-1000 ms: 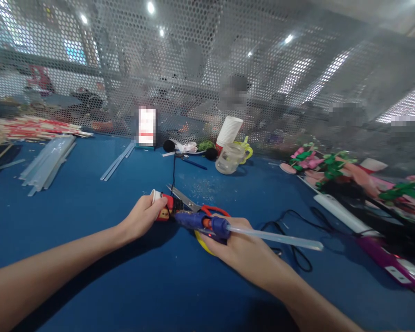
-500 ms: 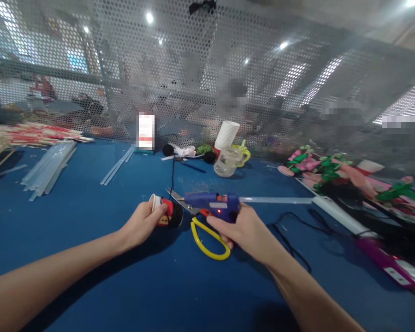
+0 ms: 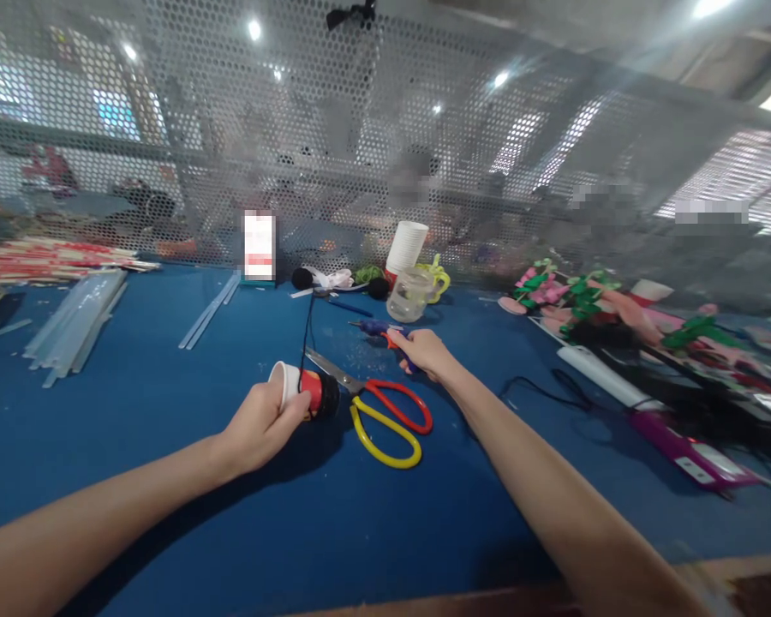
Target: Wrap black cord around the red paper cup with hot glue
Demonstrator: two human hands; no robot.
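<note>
My left hand (image 3: 261,422) is closed around a small paper cup (image 3: 299,390) with a red band and a black end, held on its side just above the blue table (image 3: 167,403). A black string rises from the cup toward the back. My right hand (image 3: 422,350) reaches farther back and grips the blue glue gun (image 3: 376,327), which lies low on the table with its nozzle pointing left. Scissors (image 3: 385,416) with one red and one yellow handle lie between the two hands.
Clear glue sticks (image 3: 74,321) lie at the left. A clear jar (image 3: 409,296) and stacked paper cups (image 3: 404,247) stand by the perforated metal screen (image 3: 385,154). Pink and green craft flowers (image 3: 571,296), a white tube, a purple tool (image 3: 687,450) and black cords fill the right side.
My right hand has carried the glue gun away from the cup, up and back onto the table behind the scissors. My left hand has kept hold of the cup.
</note>
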